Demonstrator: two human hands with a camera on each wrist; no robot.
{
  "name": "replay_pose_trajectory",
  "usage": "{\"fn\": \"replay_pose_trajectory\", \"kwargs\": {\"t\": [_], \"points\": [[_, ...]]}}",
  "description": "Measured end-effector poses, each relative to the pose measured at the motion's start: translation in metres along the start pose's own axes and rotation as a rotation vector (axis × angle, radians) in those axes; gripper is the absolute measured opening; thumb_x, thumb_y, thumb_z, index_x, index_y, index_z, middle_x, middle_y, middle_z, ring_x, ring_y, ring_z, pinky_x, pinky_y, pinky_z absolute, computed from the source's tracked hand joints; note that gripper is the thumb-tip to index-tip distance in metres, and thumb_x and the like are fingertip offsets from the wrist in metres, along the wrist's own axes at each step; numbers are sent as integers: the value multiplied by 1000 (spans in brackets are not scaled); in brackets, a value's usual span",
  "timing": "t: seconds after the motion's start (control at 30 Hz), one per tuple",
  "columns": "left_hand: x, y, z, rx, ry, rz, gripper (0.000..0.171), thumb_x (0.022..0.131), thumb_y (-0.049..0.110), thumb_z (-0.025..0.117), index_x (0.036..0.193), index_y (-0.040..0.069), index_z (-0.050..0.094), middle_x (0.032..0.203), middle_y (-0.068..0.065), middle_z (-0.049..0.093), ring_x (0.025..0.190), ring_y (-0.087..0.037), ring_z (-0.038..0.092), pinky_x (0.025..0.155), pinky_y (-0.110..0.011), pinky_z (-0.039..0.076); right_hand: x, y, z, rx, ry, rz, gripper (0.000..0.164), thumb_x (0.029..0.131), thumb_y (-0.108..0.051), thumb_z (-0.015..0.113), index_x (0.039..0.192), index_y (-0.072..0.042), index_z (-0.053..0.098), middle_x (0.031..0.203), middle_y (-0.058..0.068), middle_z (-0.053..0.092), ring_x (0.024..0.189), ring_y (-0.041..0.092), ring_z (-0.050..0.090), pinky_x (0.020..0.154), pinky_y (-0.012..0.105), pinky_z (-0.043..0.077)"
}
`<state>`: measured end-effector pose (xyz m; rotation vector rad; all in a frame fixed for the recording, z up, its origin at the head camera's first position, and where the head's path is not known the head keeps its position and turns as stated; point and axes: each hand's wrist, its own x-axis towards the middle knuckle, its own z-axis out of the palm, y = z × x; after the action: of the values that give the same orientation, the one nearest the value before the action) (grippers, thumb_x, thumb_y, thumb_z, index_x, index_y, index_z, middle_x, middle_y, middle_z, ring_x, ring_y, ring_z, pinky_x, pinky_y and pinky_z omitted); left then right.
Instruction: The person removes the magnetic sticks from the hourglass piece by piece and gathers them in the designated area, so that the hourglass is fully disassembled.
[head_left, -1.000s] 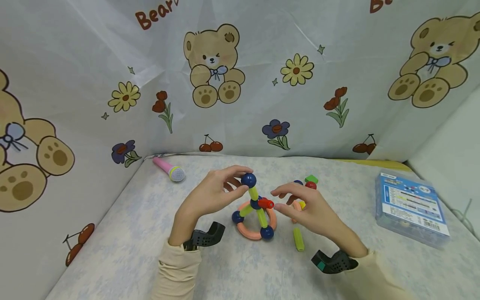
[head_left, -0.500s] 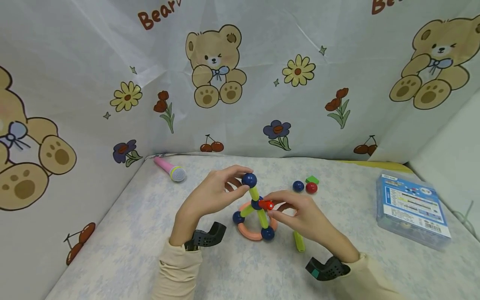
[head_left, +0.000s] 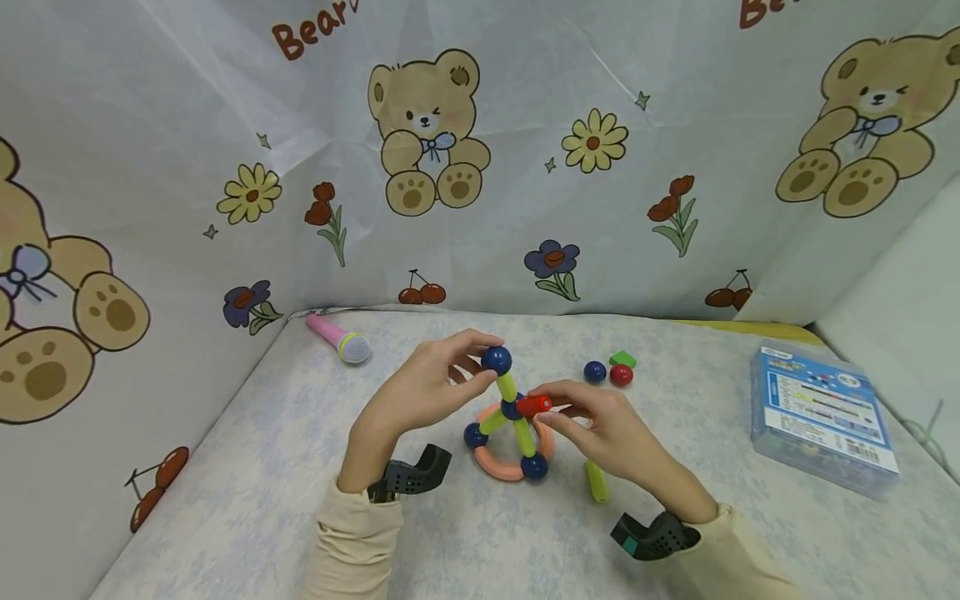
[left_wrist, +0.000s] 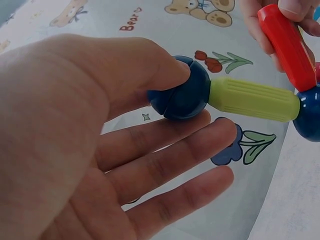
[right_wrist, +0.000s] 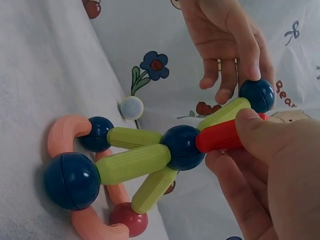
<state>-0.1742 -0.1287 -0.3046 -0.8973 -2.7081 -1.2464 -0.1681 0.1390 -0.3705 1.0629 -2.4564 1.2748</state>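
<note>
A magnetic-stick structure stands on the table: a ring of curved orange pieces [head_left: 497,467] with balls, light green rods [right_wrist: 134,163] rising from it to a middle blue ball [right_wrist: 184,148]. From that ball another green rod [left_wrist: 255,99] goes up to a top blue ball [head_left: 497,360]. My left hand [head_left: 430,385] pinches this top ball between thumb and fingers, the other fingers spread below. A red rod [head_left: 534,406] juts sideways from the middle ball. Its outer end is pinched by my right hand [head_left: 613,425]. A red ball [right_wrist: 128,219] sits low in the ring.
A loose green rod [head_left: 596,482] lies by my right hand. Behind are a blue ball [head_left: 595,372], a red ball [head_left: 621,375] and a green piece [head_left: 622,358]. A toy microphone [head_left: 341,339] lies back left; a plastic box [head_left: 823,417] stands at the right.
My right hand has moved left and taken hold of the red rod, whose outer end now points slightly higher. The left hand has stayed on the top ball.
</note>
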Motion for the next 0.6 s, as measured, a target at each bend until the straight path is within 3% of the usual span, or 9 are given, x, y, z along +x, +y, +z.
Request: {"fn": "replay_pose_trajectory", "kwargs": {"t": [0.23,0.6], "points": [[-1,0,0,12,-8,4,38,102,17,68,138,12,62,122,-1,73,101,-14,71,89,-38,58,0,-1,-3,-5,5,73,22,100,-14,69,121,-11,72,113,2,76,98,14,73,82,25,60],[-1,2,1,39,-12,29,37,102,17,67,138,11,62,123,-1,72,103,-14,71,88,-33,57,-3,1,-2,-58,4,106,24,98,-12,72,121,-7,73,110,3,76,93,11,73,79,26,60]]}}
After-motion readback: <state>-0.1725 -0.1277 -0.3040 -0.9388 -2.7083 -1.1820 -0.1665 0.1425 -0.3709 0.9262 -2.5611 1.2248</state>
